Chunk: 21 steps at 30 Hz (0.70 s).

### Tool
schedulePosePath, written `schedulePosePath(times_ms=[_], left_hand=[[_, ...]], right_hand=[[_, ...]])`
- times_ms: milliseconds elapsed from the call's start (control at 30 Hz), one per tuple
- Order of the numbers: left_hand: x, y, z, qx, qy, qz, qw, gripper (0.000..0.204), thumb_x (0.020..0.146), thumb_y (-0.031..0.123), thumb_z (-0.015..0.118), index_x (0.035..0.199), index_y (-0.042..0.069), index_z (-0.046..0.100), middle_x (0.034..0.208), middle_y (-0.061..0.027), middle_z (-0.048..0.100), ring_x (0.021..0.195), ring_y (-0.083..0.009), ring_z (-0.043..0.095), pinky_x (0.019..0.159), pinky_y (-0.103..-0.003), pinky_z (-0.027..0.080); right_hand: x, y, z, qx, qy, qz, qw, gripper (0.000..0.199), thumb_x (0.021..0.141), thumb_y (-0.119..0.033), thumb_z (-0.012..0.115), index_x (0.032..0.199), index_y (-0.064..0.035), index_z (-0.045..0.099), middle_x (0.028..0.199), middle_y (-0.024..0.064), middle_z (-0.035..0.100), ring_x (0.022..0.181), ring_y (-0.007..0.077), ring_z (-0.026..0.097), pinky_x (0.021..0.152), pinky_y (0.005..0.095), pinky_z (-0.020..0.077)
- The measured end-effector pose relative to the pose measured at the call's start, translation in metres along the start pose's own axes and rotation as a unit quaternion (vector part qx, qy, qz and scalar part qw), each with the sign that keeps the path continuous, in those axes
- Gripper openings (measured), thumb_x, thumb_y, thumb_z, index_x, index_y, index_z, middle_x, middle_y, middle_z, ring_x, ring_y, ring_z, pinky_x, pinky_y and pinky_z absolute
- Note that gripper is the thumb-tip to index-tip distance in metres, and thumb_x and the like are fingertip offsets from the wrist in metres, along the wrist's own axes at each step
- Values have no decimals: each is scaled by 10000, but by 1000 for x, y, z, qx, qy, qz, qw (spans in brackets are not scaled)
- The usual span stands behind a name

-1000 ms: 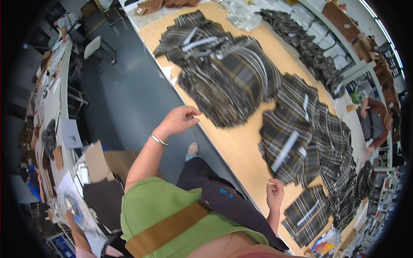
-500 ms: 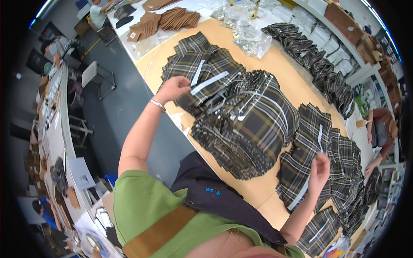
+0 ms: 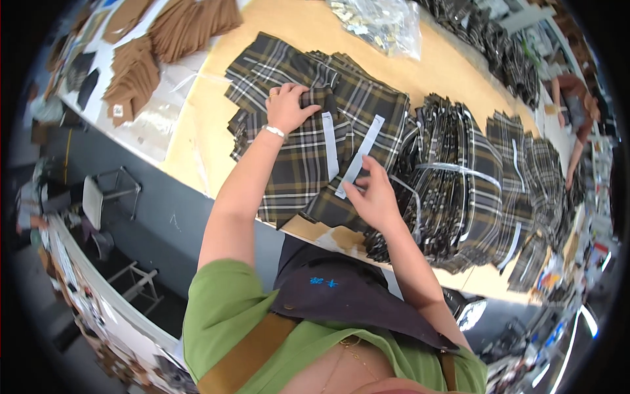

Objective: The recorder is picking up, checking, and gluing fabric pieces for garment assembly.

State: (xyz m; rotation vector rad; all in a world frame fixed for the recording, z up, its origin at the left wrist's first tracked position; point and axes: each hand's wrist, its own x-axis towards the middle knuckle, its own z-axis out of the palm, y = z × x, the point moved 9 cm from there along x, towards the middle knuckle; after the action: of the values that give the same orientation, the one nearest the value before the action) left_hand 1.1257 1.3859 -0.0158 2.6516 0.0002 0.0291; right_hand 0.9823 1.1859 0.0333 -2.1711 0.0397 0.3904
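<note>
My left hand (image 3: 289, 108) lies open on a stack of dark plaid fabric pieces (image 3: 289, 177), thumb out to the side. Just below its thumb, a pale strip (image 3: 330, 146) rests on the plaid. My right hand (image 3: 379, 200) is over the lower end of a second, slanting pale strip (image 3: 367, 143), with thumb and forefinger apart; whether they touch it is unclear. To the right stands a thick bundle of folded plaid pieces (image 3: 482, 157), with a light band (image 3: 453, 169) across it.
Brown fabric pieces (image 3: 131, 75) are fanned out at the far left. A clear plastic bag (image 3: 384, 29) lies at the back. More plaid stacks (image 3: 512, 148) stand at the right, near another person (image 3: 574, 108). The table's front edge passes close to my body.
The view has turned, bringing the left stack to the middle. My right hand has left the right-hand plaid stack for the slanting strip. My left hand now lies flat on the fabric.
</note>
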Motion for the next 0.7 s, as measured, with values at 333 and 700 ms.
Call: schedulePosePath(times_ms=[333, 700], left_hand=[[-56, -81, -65, -254, -24, 143, 956, 209, 742, 117, 649, 865, -18, 548, 943, -82, 579, 838, -198, 562, 731, -299, 436], [-12, -102, -71, -159, -97, 26, 982, 490, 790, 330, 620, 1120, -15, 510, 1004, -140, 593, 891, -213, 566, 798, -306, 436]], right_hand=[[32, 1, 53, -106, 77, 40, 991, 506, 710, -208, 681, 1154, -102, 462, 962, 103, 525, 675, 203, 560, 647, 318, 483], [32, -14, 91, 9, 60, 17, 998, 210, 729, -141, 663, 891, -80, 545, 850, 76, 543, 707, 233, 581, 637, 313, 475]])
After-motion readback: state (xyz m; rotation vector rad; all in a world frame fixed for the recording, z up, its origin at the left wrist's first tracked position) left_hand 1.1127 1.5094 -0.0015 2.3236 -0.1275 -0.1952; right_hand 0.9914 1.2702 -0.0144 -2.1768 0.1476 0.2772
